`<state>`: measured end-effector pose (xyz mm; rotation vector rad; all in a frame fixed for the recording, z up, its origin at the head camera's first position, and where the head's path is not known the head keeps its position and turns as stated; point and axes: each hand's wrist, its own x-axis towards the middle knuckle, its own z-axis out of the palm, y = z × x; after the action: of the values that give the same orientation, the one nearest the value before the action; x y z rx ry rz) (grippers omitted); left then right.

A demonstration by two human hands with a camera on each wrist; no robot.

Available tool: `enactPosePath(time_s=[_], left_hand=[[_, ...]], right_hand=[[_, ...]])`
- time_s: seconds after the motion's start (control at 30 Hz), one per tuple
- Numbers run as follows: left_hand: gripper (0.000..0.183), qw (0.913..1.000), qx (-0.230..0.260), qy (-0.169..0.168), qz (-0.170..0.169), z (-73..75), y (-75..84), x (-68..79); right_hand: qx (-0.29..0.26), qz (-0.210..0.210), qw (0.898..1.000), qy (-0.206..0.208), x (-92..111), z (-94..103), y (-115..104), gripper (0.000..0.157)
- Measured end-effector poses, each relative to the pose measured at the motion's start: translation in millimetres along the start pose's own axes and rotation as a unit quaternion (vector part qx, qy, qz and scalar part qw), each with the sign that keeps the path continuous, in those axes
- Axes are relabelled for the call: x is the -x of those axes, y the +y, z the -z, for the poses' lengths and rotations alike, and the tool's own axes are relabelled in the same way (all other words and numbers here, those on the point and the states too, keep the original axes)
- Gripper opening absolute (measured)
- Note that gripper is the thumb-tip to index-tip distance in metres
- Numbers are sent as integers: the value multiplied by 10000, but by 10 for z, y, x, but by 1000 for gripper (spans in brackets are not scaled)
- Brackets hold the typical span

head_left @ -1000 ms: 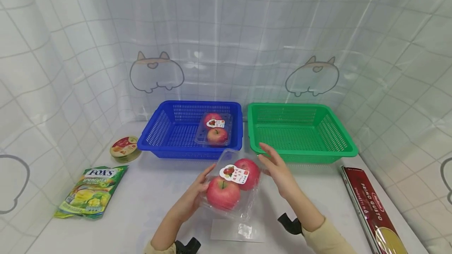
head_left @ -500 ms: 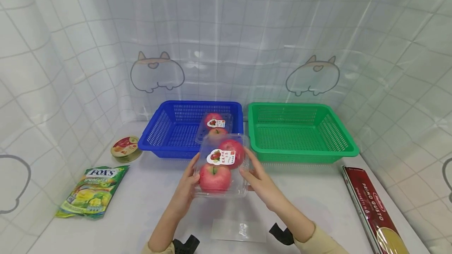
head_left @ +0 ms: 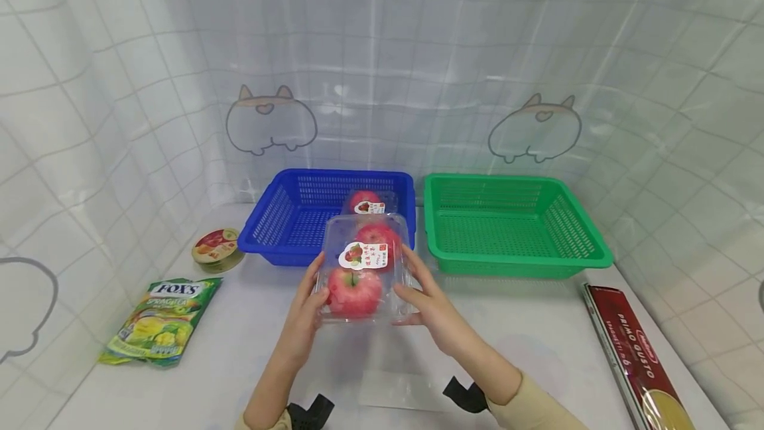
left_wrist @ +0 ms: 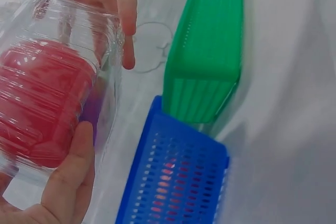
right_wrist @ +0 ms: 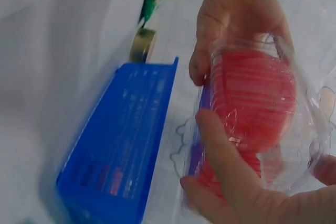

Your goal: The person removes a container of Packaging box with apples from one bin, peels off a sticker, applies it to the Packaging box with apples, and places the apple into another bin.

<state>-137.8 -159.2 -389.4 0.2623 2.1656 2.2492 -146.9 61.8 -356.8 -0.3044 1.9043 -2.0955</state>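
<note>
A clear plastic box of two red apples (head_left: 355, 292), with a white strawberry-printed label, is held up in front of the blue basket (head_left: 274, 259). My left hand (head_left: 300, 324) grips its left side, thumb on the near corner. From the right, my right hand (head_left: 438, 314) grips the opposite side with spread fingers and thumb. In the left wrist view the ribbed box (left_wrist: 44, 103) lies between both hands. A second apple pack (head_left: 365, 202) sits inside the blue basket, partly hidden behind the held one.
To the right stands a green basket (head_left: 519, 264). On the left are a round tin (head_left: 217, 249) and a green FOX'S candy bag (head_left: 164, 320). A red spaghetti pack (head_left: 635, 354) lies at the right edge. A flat clear sheet (head_left: 402, 390) lies near the front.
Both hands have carried the apple box left and away from me, towards the blue basket, turning it straighter. The right hand's fingers have closed in on its side. The baskets stay put.
</note>
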Motion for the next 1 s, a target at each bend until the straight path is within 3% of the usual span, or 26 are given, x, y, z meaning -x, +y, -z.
enactPosePath(time_s=[0.13, 0.3, 0.43, 0.6, 0.7, 0.87, 1.0], left_hand=[[56, 9995, -298, 108, 13, 68, 68, -29], [55, 9975, -572, 355, -209, 189, 112, -80], [55, 9892, -879, 1152, -230, 348, 91, -129], [55, 9632, -1087, 2457, -11, 579, -15, -267], [59, 9494, -1191, 2903, 169, 707, -87, -370], [67, 9414, -975, 3180, 554, 857, -196, -549], [72, 9471, -427, 3121, 618, 901, -252, -672]], right_hand=[[-414, -38, 9991, 49, -131, -49, -47, 65], [-911, -49, 9958, 98, -356, -137, -94, 65], [-1046, 5, 9945, 79, -566, -234, -95, 66], [-1077, 134, 9941, 60, -851, -371, -81, 65], [-1098, 123, 9939, 62, -1033, -461, -83, 64], [-1049, 179, 9941, 188, -1325, -597, -85, 63], [-999, 203, 9944, 289, -1545, -675, -61, 64]])
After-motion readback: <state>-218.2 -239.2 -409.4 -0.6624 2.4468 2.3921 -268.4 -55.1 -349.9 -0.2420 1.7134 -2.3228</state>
